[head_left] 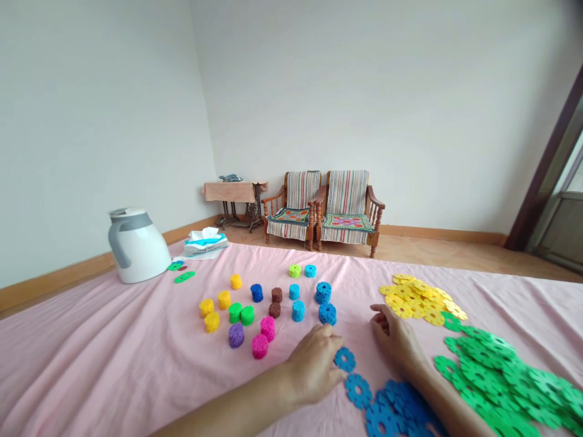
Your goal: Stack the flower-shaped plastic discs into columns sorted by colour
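Observation:
My left hand (316,365) is low over the pink cloth, thumb and forefinger apart. Beside its fingertips lies a blue snowflake disc (345,359), with another blue disc (358,391) just below. My right hand (397,338) hovers to the right, fingers loosely bent and parted, with nothing visible in it. Under the right forearm spreads a pile of blue discs (392,408), partly covered by the arm. Ahead of the left hand stand two short stacks of blue discs, the nearer stack (327,314) and the farther stack (323,292).
Several small coloured stacks, such as a pink stack (260,346) and a yellow stack (212,322), stand left of centre. Yellow discs (412,297) and green discs (496,370) are heaped at right. A white jug (141,249) and a tissue box (206,244) stand at the far left.

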A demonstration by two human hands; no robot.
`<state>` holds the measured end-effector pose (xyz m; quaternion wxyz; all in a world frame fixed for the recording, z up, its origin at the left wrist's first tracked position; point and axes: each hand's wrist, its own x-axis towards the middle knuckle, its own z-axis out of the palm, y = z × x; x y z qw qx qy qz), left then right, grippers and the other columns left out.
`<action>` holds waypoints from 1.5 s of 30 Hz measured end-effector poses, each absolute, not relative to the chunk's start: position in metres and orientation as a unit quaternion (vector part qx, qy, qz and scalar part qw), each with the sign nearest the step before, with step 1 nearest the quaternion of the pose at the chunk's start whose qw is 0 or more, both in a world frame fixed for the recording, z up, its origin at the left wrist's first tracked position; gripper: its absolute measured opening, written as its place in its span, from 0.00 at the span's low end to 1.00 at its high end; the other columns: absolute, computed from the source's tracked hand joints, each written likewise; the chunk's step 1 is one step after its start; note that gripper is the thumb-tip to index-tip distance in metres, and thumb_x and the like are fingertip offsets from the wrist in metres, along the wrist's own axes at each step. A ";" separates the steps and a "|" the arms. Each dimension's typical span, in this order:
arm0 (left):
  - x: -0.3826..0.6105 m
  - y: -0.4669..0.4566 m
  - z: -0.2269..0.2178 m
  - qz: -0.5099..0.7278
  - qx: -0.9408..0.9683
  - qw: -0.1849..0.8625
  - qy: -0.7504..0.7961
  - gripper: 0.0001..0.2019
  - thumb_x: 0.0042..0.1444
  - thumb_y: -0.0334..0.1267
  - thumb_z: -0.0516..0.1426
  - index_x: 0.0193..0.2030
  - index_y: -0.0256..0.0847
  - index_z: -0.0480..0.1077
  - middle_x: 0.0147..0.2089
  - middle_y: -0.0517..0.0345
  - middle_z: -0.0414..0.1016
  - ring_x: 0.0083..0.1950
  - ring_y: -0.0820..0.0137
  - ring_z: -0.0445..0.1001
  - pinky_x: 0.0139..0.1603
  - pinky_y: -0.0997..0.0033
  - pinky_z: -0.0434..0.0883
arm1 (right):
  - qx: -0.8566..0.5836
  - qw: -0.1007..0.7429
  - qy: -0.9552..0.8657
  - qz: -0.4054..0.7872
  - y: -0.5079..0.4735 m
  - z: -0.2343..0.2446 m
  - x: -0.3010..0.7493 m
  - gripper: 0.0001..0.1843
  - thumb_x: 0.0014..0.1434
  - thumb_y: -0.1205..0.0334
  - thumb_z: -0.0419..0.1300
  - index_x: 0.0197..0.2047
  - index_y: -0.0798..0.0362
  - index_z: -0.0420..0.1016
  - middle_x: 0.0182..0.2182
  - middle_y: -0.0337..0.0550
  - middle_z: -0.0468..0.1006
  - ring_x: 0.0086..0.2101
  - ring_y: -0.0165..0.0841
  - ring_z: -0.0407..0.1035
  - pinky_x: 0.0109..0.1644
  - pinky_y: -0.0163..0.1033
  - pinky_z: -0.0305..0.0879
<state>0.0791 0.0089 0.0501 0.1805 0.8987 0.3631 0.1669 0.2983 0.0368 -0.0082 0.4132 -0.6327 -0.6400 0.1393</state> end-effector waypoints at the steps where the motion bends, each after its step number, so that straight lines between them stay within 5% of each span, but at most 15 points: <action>1: 0.081 0.012 0.052 0.150 0.902 0.176 0.363 0.07 0.47 0.37 0.62 0.33 0.39 0.70 0.39 0.56 0.67 0.42 0.65 0.68 0.43 0.69 0.67 | -0.632 0.413 -0.642 0.136 0.036 -0.008 0.298 0.17 0.53 0.62 0.45 0.46 0.54 0.63 0.28 0.41 0.73 0.28 0.34 0.69 0.34 0.38 0.64; 7: 0.088 0.025 0.055 0.112 0.908 0.177 0.362 0.08 0.41 0.36 0.61 0.31 0.39 0.70 0.34 0.58 0.66 0.34 0.69 0.68 0.33 0.74 0.65 | -0.629 0.421 -0.644 0.111 0.037 -0.008 0.298 0.16 0.52 0.62 0.45 0.43 0.54 0.65 0.26 0.40 0.73 0.27 0.33 0.69 0.33 0.37 0.63; 14: 0.090 0.025 0.046 0.113 0.894 0.177 0.397 0.19 0.36 0.46 0.62 0.34 0.41 0.63 0.38 0.57 0.66 0.38 0.65 0.67 0.38 0.70 0.66 | -0.622 0.437 -0.644 0.085 0.043 -0.017 0.299 0.17 0.52 0.63 0.46 0.43 0.56 0.67 0.24 0.39 0.73 0.25 0.31 0.68 0.30 0.35 0.62; 25: 0.091 0.019 0.047 0.150 0.886 0.192 0.395 0.06 0.40 0.33 0.56 0.26 0.40 0.62 0.30 0.60 0.66 0.33 0.70 0.66 0.32 0.73 0.62 | -0.612 0.443 -0.652 0.073 0.043 -0.018 0.300 0.15 0.51 0.66 0.46 0.41 0.57 0.67 0.23 0.40 0.72 0.25 0.31 0.67 0.30 0.35 0.62; 34: 0.083 0.023 0.053 0.169 0.881 0.243 0.368 0.22 0.41 0.33 0.60 0.47 0.42 0.69 0.43 0.58 0.67 0.32 0.73 0.67 0.36 0.74 0.66 | -0.617 0.441 -0.649 0.059 0.045 -0.019 0.300 0.16 0.50 0.67 0.47 0.40 0.58 0.70 0.25 0.42 0.73 0.26 0.32 0.68 0.31 0.35 0.62; 40: 0.093 0.020 0.053 0.137 0.912 0.223 0.315 0.11 0.43 0.37 0.61 0.37 0.43 0.73 0.35 0.60 0.66 0.37 0.70 0.68 0.35 0.77 0.65 | -0.612 0.438 -0.655 0.058 0.046 -0.020 0.301 0.15 0.51 0.67 0.47 0.40 0.57 0.70 0.25 0.42 0.73 0.27 0.31 0.68 0.32 0.35 0.62; 45: 0.098 0.028 0.049 0.120 0.904 0.226 0.342 0.16 0.38 0.38 0.62 0.37 0.40 0.71 0.35 0.60 0.68 0.34 0.71 0.68 0.34 0.77 0.66 | -0.615 0.432 -0.657 0.063 0.045 -0.019 0.301 0.14 0.52 0.66 0.47 0.40 0.57 0.69 0.25 0.42 0.73 0.27 0.32 0.68 0.32 0.36 0.63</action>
